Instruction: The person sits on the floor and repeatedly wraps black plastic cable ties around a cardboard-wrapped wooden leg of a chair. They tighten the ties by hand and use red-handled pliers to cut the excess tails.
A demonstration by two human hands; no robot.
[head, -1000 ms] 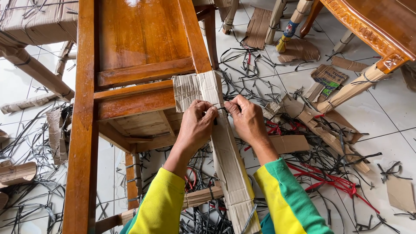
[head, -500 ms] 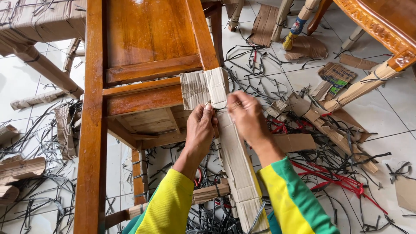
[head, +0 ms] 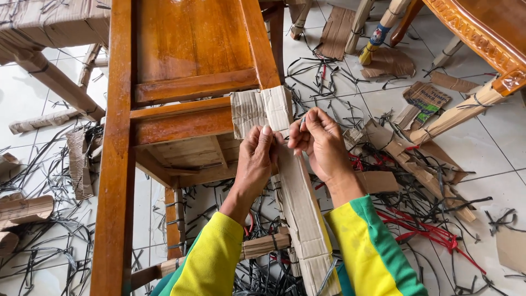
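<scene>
A: While the chair frame (head: 118, 164) lies tipped, status?
B: Left hand (head: 256, 159) pinches the cardboard wrap (head: 296, 192) on its leg; right hand (head: 323, 143), just right, fingers closed on wrap edge. Leg mostly covered; top flap (head: 262, 109) loose, no strap (head: 427, 233) on it yet.

Head view, steeply downward, close.

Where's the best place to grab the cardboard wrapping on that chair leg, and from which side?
Probably at the loose upper flap of the cardboard wrapping, coming from the open floor side on the right. The flap stands free of the wooden chair leg, while lower down the wrap lies tight. The left hand and right hand meet just below that flap.
</scene>
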